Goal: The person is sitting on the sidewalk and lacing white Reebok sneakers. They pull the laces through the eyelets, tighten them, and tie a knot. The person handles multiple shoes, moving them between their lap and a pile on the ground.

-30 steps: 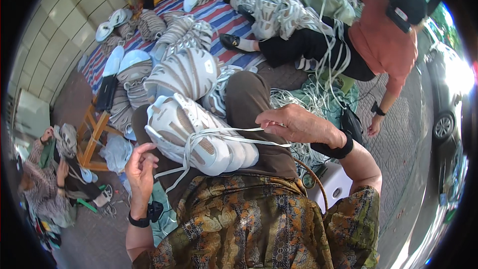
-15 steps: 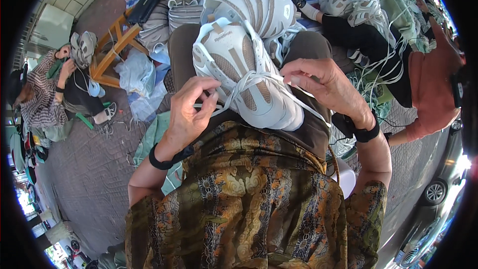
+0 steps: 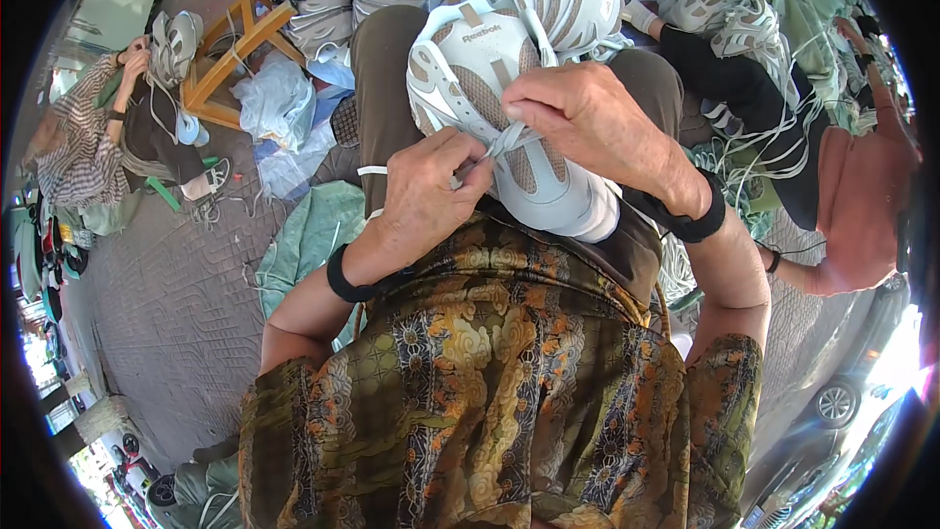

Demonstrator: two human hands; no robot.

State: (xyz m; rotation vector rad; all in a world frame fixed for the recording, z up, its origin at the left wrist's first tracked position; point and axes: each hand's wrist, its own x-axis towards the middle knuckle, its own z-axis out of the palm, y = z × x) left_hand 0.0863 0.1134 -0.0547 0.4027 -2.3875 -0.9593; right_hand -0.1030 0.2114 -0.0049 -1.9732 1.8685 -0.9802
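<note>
A white and beige sneaker upper (image 3: 534, 186) lies across my lap, its toe toward me. White shoelace (image 3: 509, 140) crosses it in a knot or bow over the tongue. My left hand (image 3: 431, 181) pinches the lace at the left of the knot, and a loose lace end sticks out beside its wrist. From the right, my right hand (image 3: 592, 122) pinches lace just above the same knot. Its fingertips partly cover the tongue. Beyond my knees rests a row of nested sneaker uppers (image 3: 534, 0) of the same kind.
At the left, a wooden stool frame (image 3: 220, 64) stands near a pale plastic bag (image 3: 274, 108). A person (image 3: 83, 127) there handles another sneaker upper. On the right sits a person in a reddish top (image 3: 862, 206), near loose white laces (image 3: 759, 162). Green cloth (image 3: 308, 235) lies left of my legs.
Both hands have come together from the sides of the shoe onto the knot, each now gripping lace. The view has shifted slightly, moving the shoe up and right in the picture.
</note>
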